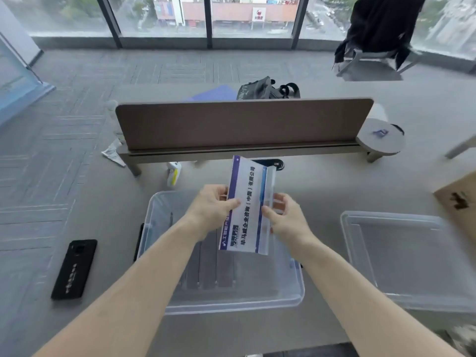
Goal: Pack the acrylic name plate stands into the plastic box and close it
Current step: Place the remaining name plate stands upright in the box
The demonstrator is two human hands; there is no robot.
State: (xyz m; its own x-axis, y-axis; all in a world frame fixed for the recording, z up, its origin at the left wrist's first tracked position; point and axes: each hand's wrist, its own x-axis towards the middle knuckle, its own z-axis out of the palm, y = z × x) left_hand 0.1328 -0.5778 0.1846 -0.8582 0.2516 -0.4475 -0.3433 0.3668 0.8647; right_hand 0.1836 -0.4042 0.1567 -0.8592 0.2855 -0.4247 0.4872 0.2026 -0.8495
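Observation:
An acrylic name plate stand (248, 204) with a white and purple printed card hangs above the clear plastic box (159, 217), turned on end. My left hand (212, 206) grips its left edge and my right hand (286, 215) grips its right edge. The box stands open on the grey desk in front of me. I cannot make out any stands inside it; only dark streaks show through its clear floor. The box's clear lid (401, 256) lies flat on the desk to the right, apart from the box.
A black phone (74, 269) lies left of the box. A brown desk divider (242, 123) runs across the back. A small white and yellow item (173, 173) sits beneath it. A round grey stand (381, 139) is at its right end, a cardboard box (461, 199) at far right.

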